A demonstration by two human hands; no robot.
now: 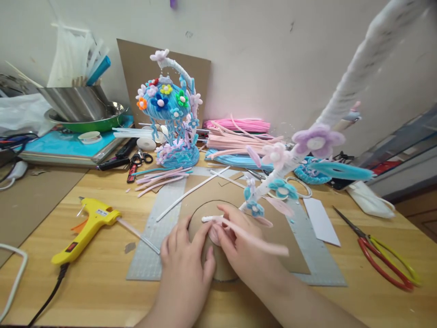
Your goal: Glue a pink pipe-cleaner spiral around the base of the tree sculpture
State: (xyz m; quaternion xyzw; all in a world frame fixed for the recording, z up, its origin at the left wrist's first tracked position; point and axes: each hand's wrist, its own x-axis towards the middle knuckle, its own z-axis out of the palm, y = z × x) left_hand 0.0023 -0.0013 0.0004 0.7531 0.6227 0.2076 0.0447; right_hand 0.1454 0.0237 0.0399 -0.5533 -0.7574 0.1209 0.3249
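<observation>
My left hand rests on a round brown cardboard disc, its fingertips at the white wrapped base of a tall stem. Beside it my right hand has thumb and fingers closed around the base area and a pale pink fuzzy strip, which sticks out to the right. A small round pinkish piece shows between the hands. The white stem leans up to the right and carries purple, pink and blue fuzzy flowers.
A yellow glue gun lies at left, red-and-yellow scissors at right. Behind stand a finished blue jellyfish ornament, bundles of pink strips and a metal bowl. A grey mat lies beneath brown cardboard.
</observation>
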